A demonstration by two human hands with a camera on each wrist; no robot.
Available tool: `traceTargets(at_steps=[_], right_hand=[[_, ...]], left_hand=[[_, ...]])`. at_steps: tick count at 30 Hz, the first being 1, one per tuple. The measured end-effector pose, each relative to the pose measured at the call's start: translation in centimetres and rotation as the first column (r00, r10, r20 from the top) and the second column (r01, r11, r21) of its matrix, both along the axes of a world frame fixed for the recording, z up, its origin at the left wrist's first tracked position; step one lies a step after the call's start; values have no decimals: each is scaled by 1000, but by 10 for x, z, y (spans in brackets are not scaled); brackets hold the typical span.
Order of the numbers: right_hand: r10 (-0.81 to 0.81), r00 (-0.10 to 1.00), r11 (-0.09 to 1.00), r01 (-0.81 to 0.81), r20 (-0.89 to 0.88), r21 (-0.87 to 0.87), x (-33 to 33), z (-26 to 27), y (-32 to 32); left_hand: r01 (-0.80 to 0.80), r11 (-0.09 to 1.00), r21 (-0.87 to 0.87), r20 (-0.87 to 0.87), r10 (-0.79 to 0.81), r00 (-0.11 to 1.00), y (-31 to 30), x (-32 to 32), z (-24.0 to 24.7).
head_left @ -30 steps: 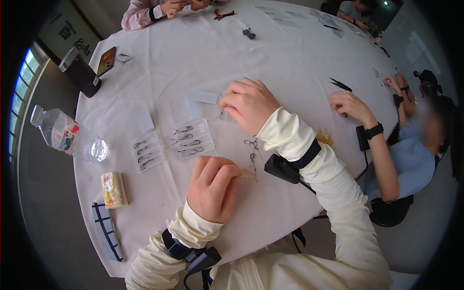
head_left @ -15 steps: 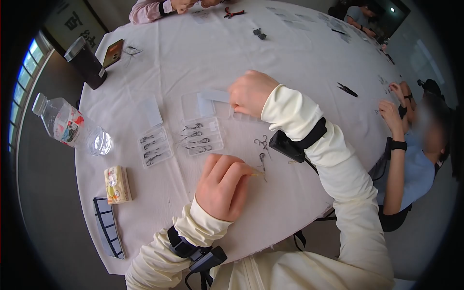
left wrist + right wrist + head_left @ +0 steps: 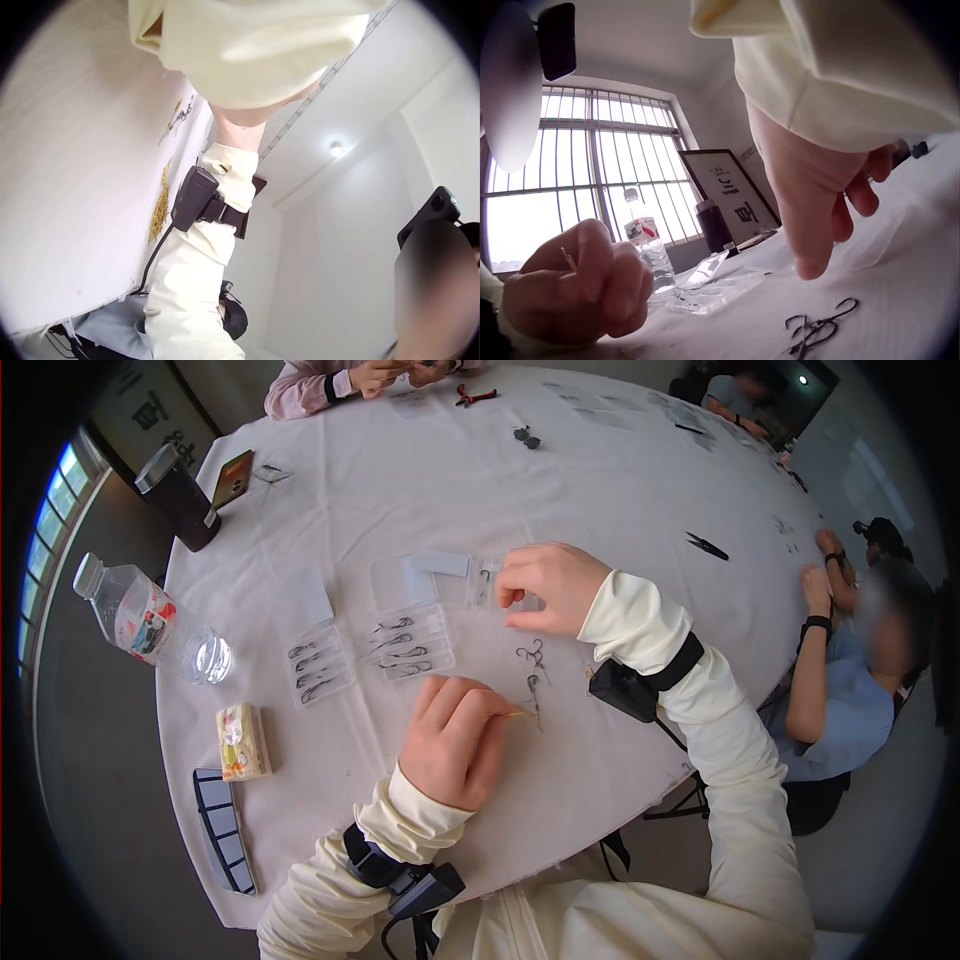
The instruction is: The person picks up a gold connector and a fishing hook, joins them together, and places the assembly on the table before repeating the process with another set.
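Note:
The left hand (image 3: 452, 745) pinches a thin yellowish strand (image 3: 517, 714) between thumb and finger, low over the cloth; in the right wrist view its tip pokes out of the curled fingers. The right hand (image 3: 553, 589) hovers over a clear box (image 3: 483, 586), fingers loosely bent and apart, with nothing visible between them. Dark hooks (image 3: 533, 653) lie on the cloth between the hands, and appear close up below the thumb in the right wrist view (image 3: 814, 330). Two clear cases, one in the middle (image 3: 420, 642) and one further left (image 3: 322, 665), hold rows of dark hooks.
A water bottle (image 3: 150, 622), tissue pack (image 3: 243, 742), dark flask (image 3: 180, 500) and phone (image 3: 233, 478) stand or lie at the left. Black snips (image 3: 707, 546) lie at the right, red-handled pliers (image 3: 476, 397) at the far side. Yellow strands (image 3: 160, 213) lie near the right forearm. Other people sit around the table.
The right hand has moved right and its fingers have spread from the bunched pose over the clear box. The left hand has stayed nearly still with its strand.

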State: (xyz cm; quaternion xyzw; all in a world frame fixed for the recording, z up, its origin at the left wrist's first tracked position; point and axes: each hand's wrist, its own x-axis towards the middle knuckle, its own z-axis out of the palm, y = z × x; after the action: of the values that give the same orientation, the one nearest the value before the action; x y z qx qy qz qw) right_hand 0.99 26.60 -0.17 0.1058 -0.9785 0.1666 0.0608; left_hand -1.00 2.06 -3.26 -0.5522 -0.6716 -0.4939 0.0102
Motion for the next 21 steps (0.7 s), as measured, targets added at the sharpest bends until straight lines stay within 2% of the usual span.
traceTargets(at_steps=[4, 7, 10, 11, 13, 16, 21], right_hand=[[-70, 995, 997, 68, -77, -34, 1, 1, -16], [-3, 982, 997, 17, -189, 76, -7, -15, -17], [-20, 972, 997, 38, -234, 70, -9, -18, -17], [-19, 972, 997, 36, -234, 71, -8, -17, -17], [-55, 992, 997, 48, -112, -60, -2, -11, -17], [-87, 990, 990, 74, -110, -120, 5, -7, -20], [-93, 979, 995, 95, -183, 2, -1, -17, -24]], left_hand=[[-7, 1000, -7, 5, 7, 1000, -1, 1, 0], [-12, 1000, 14, 23, 12, 1000, 0, 1, -2], [-17, 1000, 5, 20, 17, 1000, 0, 1, -3], [-19, 1000, 5, 19, 19, 1000, -1, 0, -3], [-18, 1000, -4, -6, 18, 1000, -2, 0, -1], [-16, 1000, -8, 0, 16, 1000, -2, 0, -1], [-12, 1000, -7, 12, 12, 1000, 0, 1, -2]])
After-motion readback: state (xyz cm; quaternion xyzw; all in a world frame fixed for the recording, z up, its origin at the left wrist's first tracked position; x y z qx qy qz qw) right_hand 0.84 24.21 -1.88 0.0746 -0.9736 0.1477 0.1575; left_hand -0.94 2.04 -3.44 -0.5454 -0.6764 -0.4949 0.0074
